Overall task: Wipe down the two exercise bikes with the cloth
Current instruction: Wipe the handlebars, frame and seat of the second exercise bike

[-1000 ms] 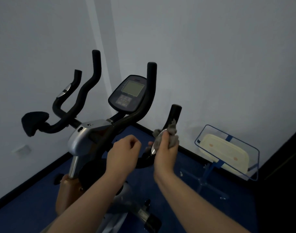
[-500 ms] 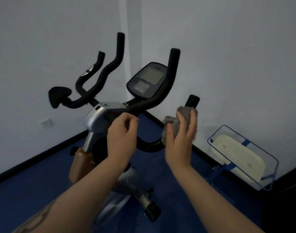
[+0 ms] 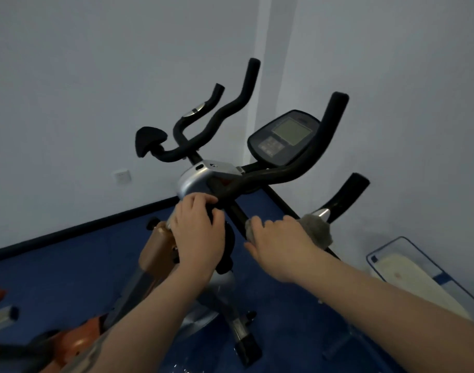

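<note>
An exercise bike (image 3: 203, 176) with black handlebars, a silver stem cover and a grey console (image 3: 284, 137) stands in the corner. My right hand (image 3: 281, 243) grips a grey cloth (image 3: 318, 230) wrapped round the low curved part of the right handlebar, just below its silver sensor plate (image 3: 322, 212). My left hand (image 3: 198, 230) grips the black stem just under the silver cover, fingers curled over it. An orange frame part (image 3: 77, 343), perhaps of a second bike, shows at the bottom left.
A blue-framed stand holding a cream pad (image 3: 408, 275) sits at the right by the wall. The floor (image 3: 68, 265) is blue, with a black skirting along the white walls. A wall socket (image 3: 122, 176) is at the left.
My right hand with the cloth has slid down the right handlebar, from near its tip to the low bend. My left hand stays at the stem. The view has shifted left and down.
</note>
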